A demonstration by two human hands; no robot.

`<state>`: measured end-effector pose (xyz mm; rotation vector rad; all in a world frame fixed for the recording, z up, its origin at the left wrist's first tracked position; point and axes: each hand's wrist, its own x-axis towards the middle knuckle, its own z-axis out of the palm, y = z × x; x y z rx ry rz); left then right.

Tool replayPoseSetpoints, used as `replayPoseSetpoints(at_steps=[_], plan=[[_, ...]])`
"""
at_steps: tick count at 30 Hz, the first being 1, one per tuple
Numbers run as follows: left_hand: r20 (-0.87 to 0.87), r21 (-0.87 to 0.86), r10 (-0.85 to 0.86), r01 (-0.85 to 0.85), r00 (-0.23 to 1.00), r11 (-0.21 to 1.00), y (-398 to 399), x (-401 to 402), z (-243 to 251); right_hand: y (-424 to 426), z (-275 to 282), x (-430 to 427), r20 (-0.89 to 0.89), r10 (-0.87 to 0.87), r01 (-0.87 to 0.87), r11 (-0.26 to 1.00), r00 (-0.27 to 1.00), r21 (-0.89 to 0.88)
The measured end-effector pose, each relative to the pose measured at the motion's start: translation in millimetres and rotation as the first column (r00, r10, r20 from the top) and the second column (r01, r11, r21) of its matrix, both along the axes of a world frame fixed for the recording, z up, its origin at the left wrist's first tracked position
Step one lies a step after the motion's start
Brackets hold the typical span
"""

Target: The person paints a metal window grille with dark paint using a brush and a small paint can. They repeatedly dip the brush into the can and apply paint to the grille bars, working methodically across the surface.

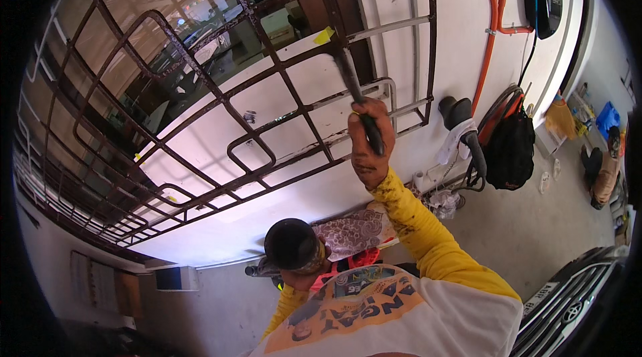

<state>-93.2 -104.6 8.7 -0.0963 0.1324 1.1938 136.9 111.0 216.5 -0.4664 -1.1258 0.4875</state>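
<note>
My right hand point(372, 141) is raised and closed around the dark handle of a paintbrush point(352, 81). The brush's blurred far end touches or lies very close to a bar of the metal window grille point(303, 108). Much of the grille is dark brown, while some bars at its right end are grey. Lower down, near my chest, my left hand point(300, 280) holds a round container point(292, 244) with a dark inside, seemingly paint. A piece of yellow tape point(324, 36) sits beside the bar, just past the brush's far end.
Right of the grille, orange conduit point(489, 46) and a black wall-mounted unit point(543, 4) are on the wall, above a hanging black bag point(511, 151). A patterned cloth point(356, 229) lies below the grille. A car's front grille point(577, 302) is at lower right; a pair of slippers point(550, 176) lies on the floor.
</note>
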Motion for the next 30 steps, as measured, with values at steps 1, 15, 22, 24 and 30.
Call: replayPoseSetpoints(at_steps=[1, 15, 22, 24, 30], plan=[[0.039, -0.001, -0.009, 0.009, 0.999, 1.000, 0, 1, 1, -2, 0, -2, -0.031, -0.092, 0.093, 0.995, 0.995, 0.035], [0.002, 0.003, -0.082, 0.082, 0.997, 0.997, 6, 16, 18, 8, -27, -24, 0.337, -0.275, 0.254, 0.961, 0.900, 0.105], [-0.105, -0.099, -0.029, 0.018, 0.994, 0.995, 0, 3, 12, 27, -33, -39, 0.146, -0.212, 0.191, 0.970, 0.966, 0.148], [-0.442, -0.021, -0.021, 0.013, 0.897, 1.000, -2, 4, 15, 32, -30, -38, 0.135, -0.219, 0.196, 0.967, 0.966, 0.165], [-0.660, 0.060, -0.016, 0.074, 0.751, 0.995, 0, 8, 21, 14, -26, -21, 0.384, -0.153, 0.081, 0.977, 0.910, 0.198]])
